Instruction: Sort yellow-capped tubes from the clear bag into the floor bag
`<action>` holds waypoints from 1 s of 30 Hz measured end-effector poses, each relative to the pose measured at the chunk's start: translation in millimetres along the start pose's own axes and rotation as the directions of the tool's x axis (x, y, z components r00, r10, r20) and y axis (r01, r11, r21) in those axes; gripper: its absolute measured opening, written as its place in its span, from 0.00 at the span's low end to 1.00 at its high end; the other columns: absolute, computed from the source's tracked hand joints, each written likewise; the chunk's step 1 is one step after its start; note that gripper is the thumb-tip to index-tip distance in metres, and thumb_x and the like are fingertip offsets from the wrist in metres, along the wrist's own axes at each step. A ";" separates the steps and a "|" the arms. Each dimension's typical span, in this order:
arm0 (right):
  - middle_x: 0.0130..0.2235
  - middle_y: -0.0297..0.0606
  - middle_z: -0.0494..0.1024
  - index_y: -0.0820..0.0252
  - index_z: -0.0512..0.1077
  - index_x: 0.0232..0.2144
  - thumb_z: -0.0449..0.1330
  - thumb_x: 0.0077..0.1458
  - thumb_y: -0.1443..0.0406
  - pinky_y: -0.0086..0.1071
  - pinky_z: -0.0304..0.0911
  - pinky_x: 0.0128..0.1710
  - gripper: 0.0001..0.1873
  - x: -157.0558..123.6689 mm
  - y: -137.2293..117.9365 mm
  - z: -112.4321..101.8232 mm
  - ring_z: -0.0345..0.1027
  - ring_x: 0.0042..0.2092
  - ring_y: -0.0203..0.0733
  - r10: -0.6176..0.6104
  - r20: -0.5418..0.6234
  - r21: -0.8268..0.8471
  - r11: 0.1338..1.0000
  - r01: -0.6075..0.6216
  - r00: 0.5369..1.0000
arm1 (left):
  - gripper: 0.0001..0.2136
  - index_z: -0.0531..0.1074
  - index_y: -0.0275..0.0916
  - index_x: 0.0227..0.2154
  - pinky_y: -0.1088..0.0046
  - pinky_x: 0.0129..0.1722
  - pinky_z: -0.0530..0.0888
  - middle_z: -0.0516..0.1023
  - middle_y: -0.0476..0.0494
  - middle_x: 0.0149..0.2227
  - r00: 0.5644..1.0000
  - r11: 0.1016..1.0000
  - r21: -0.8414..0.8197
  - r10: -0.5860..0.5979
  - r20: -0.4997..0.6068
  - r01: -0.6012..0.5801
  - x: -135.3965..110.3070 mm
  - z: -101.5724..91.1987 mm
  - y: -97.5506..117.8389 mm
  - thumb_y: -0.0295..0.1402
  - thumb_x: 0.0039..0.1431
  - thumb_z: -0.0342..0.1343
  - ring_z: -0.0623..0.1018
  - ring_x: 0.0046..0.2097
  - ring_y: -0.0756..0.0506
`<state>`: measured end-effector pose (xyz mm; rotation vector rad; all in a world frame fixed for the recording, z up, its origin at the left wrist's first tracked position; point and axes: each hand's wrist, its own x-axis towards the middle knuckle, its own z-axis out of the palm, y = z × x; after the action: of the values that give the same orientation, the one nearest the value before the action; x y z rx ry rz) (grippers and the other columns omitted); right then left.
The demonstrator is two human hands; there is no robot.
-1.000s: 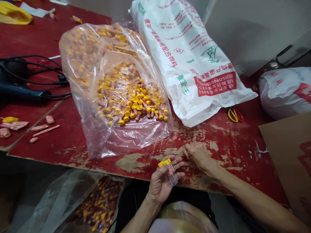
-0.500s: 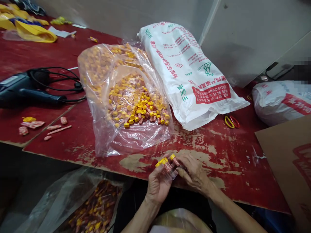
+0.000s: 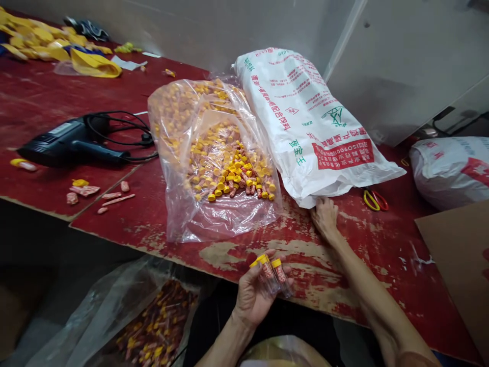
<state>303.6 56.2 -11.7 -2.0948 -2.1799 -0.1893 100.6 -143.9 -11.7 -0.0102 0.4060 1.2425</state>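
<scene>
Yellow caps top the clear tubes (image 3: 272, 275) with mottled red-and-white contents that lie across the left hand (image 3: 252, 296), palm up at the near edge of the counter (image 3: 145, 224); its thumb presses over them and its fingers (image 3: 287, 270) curl around from the far side, grasping the little bunch. The right hand (image 3: 326, 218) reaches forward to the lower edge of the white sack (image 3: 301, 97) printed in red and green, its fingers bent at the sack's corner; whether they pinch anything there cannot be told. Left of the sack and next to it lies a clear plastic bag (image 3: 214, 229), its lower end facing the person, with a great heap of yellow-capped, red-and-white pieces (image 3: 233, 178) inside. Further left rest a dark, pistol-shaped tool (image 3: 72, 140) with a looped black cord (image 3: 114, 135) and, nearer the edge, a few loose pinkish pieces (image 3: 114, 198). Crumpled yellow material (image 3: 46, 43) is piled at the far left corner. Scissors (image 3: 374, 200) with one yellow and one red handle lie to the right of the right hand, near a white bundle (image 3: 449, 173) and a cardboard sheet or box side (image 3: 451, 255). Below the counter, another clear bag (image 3: 99, 300) holds more yellow-and-pink pieces (image 3: 156, 326). The counter's red surface is worn to pale patches near the hands.
</scene>
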 end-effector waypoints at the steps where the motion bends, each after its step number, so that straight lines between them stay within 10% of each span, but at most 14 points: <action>1: 0.44 0.52 0.70 0.68 0.69 0.43 0.50 0.59 0.65 0.36 0.53 0.39 0.14 -0.4 -0.6 -1.5 0.62 0.44 0.49 -0.016 0.010 0.002 1.000 0.016 1.000 | 0.16 0.73 0.36 0.43 0.54 0.44 0.74 0.76 0.36 0.46 1.000 1.000 0.006 0.001 -0.005 -0.001 -0.2 -0.1 0.2 0.34 0.51 0.60 0.78 0.43 0.37; 8: 0.35 0.38 0.74 0.58 0.73 0.36 0.49 0.60 0.55 0.29 0.56 0.32 0.17 -52.4 29.4 -38.7 0.68 0.35 0.40 -0.231 0.239 0.308 0.939 0.152 0.943 | 0.19 0.70 0.37 0.47 0.55 0.43 0.74 0.76 0.36 0.45 1.000 1.000 0.019 -0.023 -0.017 0.023 2.3 0.0 1.1 0.35 0.51 0.60 0.78 0.43 0.37; 13: 0.30 0.45 0.76 0.61 0.74 0.27 0.50 0.60 0.62 0.30 0.50 0.25 0.16 -79.2 -1.5 -54.2 0.70 0.29 0.43 -0.263 0.464 -0.072 0.940 0.332 0.846 | 0.20 0.69 0.38 0.48 0.56 0.43 0.74 0.77 0.37 0.44 0.998 0.998 0.011 -0.063 -0.023 0.063 5.1 2.3 -0.2 0.34 0.51 0.60 0.77 0.43 0.37; 23: 0.30 0.46 0.77 0.63 0.73 0.26 0.52 0.57 0.65 0.31 0.48 0.24 0.13 -87.1 -0.9 -37.8 0.70 0.27 0.43 -0.269 0.293 -0.090 0.948 0.307 0.917 | 0.20 0.70 0.37 0.47 0.59 0.40 0.75 0.77 0.36 0.42 0.996 0.996 0.010 -0.087 -0.023 0.087 5.2 8.7 -2.7 0.34 0.50 0.60 0.78 0.40 0.39; 27: 0.25 0.38 0.73 0.61 0.69 0.22 0.48 0.61 0.62 0.30 0.55 0.26 0.19 -106.0 -19.6 -41.2 0.66 0.26 0.38 -0.298 0.079 0.345 0.903 0.255 0.951 | 0.21 0.69 0.37 0.48 0.60 0.39 0.75 0.76 0.35 0.45 1.000 1.000 0.012 -0.015 -0.018 0.015 -5.1 4.7 2.9 0.32 0.49 0.60 0.77 0.43 0.38; 30: 0.32 0.38 0.73 0.58 0.70 0.32 0.46 0.64 0.60 0.30 0.62 0.33 0.16 -130.9 -65.1 -45.7 0.68 0.33 0.40 -0.321 -0.115 0.699 0.646 0.306 0.940 | 0.22 0.70 0.37 0.47 0.63 0.37 0.75 0.77 0.37 0.45 0.996 0.996 -0.034 0.077 -0.040 -0.078 -17.1 0.5 12.6 0.30 0.47 0.61 0.77 0.43 0.39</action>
<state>243.6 -82.9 10.7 -1.2789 -2.1139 0.5731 84.7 -155.3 -3.4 -0.0490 0.4208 1.3274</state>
